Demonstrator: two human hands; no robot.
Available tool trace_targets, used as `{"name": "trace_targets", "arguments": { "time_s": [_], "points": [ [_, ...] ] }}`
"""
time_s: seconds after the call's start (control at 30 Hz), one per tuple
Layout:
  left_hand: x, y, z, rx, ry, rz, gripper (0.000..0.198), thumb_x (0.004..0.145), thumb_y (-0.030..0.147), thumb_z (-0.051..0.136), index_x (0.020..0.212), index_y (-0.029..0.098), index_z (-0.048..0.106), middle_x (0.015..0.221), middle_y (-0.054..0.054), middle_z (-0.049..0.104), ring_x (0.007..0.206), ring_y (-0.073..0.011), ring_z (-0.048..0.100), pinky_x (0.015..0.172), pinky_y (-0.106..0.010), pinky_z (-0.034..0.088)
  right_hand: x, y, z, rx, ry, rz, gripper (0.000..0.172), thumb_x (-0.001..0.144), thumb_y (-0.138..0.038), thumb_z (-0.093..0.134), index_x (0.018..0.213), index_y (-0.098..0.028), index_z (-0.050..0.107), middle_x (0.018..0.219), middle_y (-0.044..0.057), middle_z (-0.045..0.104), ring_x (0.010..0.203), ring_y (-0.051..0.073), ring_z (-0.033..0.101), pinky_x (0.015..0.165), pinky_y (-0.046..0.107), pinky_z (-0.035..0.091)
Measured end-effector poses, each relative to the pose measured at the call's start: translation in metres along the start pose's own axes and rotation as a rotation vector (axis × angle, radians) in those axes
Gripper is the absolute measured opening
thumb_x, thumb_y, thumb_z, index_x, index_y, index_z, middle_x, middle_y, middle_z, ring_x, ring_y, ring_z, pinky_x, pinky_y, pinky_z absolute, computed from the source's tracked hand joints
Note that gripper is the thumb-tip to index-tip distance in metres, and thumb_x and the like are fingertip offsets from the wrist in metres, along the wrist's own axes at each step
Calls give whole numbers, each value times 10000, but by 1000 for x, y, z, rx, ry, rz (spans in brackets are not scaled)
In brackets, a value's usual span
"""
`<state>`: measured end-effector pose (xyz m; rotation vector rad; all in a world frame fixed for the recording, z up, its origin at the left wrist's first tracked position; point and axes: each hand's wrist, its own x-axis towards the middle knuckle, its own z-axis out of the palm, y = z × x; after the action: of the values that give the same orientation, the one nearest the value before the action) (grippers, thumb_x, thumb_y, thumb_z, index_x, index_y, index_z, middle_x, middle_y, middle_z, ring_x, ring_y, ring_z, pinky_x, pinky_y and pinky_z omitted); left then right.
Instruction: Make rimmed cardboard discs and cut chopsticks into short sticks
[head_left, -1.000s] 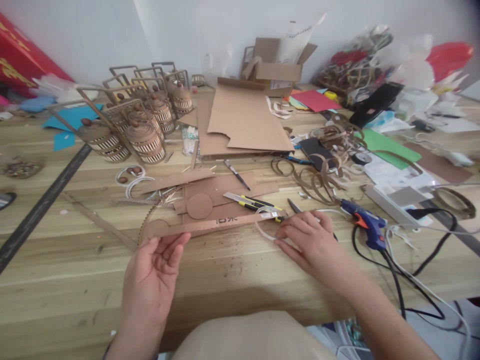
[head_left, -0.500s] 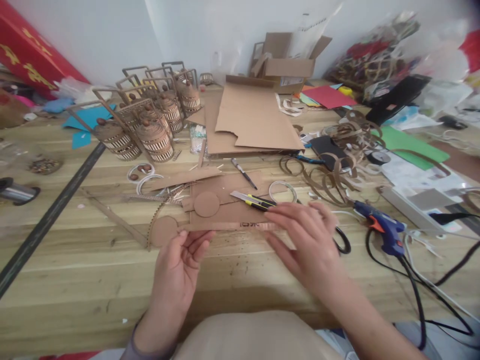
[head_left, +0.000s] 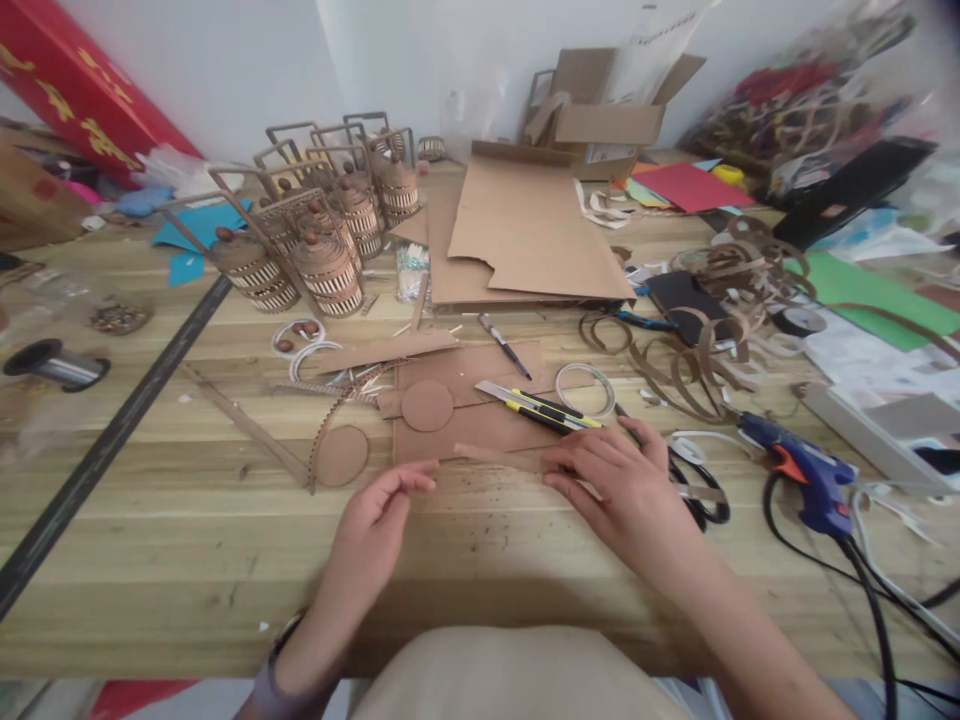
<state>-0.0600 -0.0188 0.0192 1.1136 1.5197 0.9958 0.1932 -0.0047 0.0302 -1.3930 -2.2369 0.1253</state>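
Observation:
A narrow brown cardboard strip (head_left: pixel 499 457) lies just above the table's front area, over a flat cardboard piece (head_left: pixel 480 425). My right hand (head_left: pixel 622 485) pinches the strip's right end. My left hand (head_left: pixel 379 525) reaches toward its left end with the fingers stretched out and close together. Their tips stop just short of the strip and hold nothing that I can see. A yellow and black utility knife (head_left: pixel 536 405) lies right behind my right hand. Two cardboard discs (head_left: pixel 427 405) (head_left: pixel 341 455) rest to the left of the strip.
Black scissors (head_left: pixel 697 490) and a blue glue gun (head_left: pixel 806 470) with its cable lie to the right. Behind are a white tape ring (head_left: pixel 585 388), curled cardboard strips (head_left: pixel 705 340), large cardboard sheets (head_left: pixel 525 235), several cardboard lanterns (head_left: pixel 322 265) and an open box (head_left: pixel 600 120). A black rail (head_left: pixel 112 430) crosses the left side.
The long strip held between both hands has come down lower and closer. My left hand has let go of its left end, and the view has shifted to the left.

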Motion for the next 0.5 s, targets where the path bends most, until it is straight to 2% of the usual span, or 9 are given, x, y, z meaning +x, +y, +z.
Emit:
{"name": "trace_targets", "arguments": {
  "time_s": [0.1,0.2,0.27,0.37,0.43,0.5],
  "points": [
    [13,-2,-11,435,89,191,225,876,246,475,899,216,698,758,-40,714,873,-233,691,759,-306,519,-10,4,8,18,-58,-9,207,980,-284,481,873,-250,656,838,5,722,916,199,637,1054,460,198],
    [30,-1,-16,758,57,283,315,916,214,390,1138,183,611,680,-18,663,709,-232,668,664,-323,508,-17,1,16,-10,-85,-29,222,985,-255,475,854,-246,654,816,-8,717,919,176,640,1067,429,192],
    [41,-1,-15,917,40,384,366,879,124,379,1196,154,560,773,-47,681,741,-236,666,673,-337,512,-21,-1,20,-38,-84,-40,220,983,-238,476,844,-240,647,815,-7,716,932,173,642,1076,424,185],
    [59,1,-9,1094,88,570,381,826,53,421,1166,143,569,1114,-133,662,1013,-261,638,829,-369,512,-25,-4,26,-10,-68,-48,207,977,-219,489,829,-240,633,787,-24,705,955,169,644,1101,421,141],
    [72,3,-4,1213,113,606,312,874,142,489,1171,125,584,1213,-163,626,1105,-298,596,907,-401,487,-27,-6,30,-3,-64,-64,197,972,-208,495,831,-240,628,767,-32,696,964,167,644,1115,421,113],
    [84,3,1,1323,96,590,380,892,304,579,1202,83,582,1162,-188,645,1075,-336,591,918,-437,476,-28,-7,33,-23,-65,-77,190,969,-201,498,837,-238,629,764,-30,695,976,170,642,1126,427,94]
  ]
}}
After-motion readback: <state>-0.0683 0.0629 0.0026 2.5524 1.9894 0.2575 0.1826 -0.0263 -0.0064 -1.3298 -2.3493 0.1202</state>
